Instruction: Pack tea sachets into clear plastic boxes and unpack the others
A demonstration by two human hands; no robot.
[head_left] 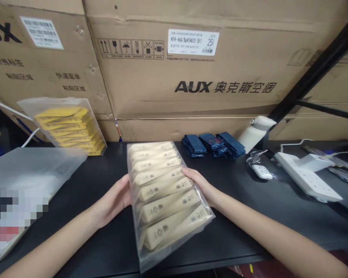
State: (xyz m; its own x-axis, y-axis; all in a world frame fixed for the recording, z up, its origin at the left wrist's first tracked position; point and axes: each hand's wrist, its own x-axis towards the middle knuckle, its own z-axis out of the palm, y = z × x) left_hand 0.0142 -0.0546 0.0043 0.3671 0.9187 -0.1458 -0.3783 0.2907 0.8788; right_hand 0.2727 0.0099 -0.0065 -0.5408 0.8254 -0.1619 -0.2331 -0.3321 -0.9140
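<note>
Between my two hands is a clear plastic bag [167,193] with several beige paper packets stacked in a row inside. It is tilted, its near end low and close to me. My left hand [117,200] grips the bag's left side, fingers partly hidden behind it. On the right side, my right hand [201,185] holds the bag with its thumb on the front face and the other fingers out of sight. Beyond the bag, several dark blue packets [213,145] lie in small piles on the black table [237,220].
A clear bag of yellow packets [71,129] leans at the back left, near a translucent bag [31,166]. To the right are a white bottle [255,133], a small white case [261,172] and a power strip [310,177]. Large cardboard boxes [150,100] stand behind the table.
</note>
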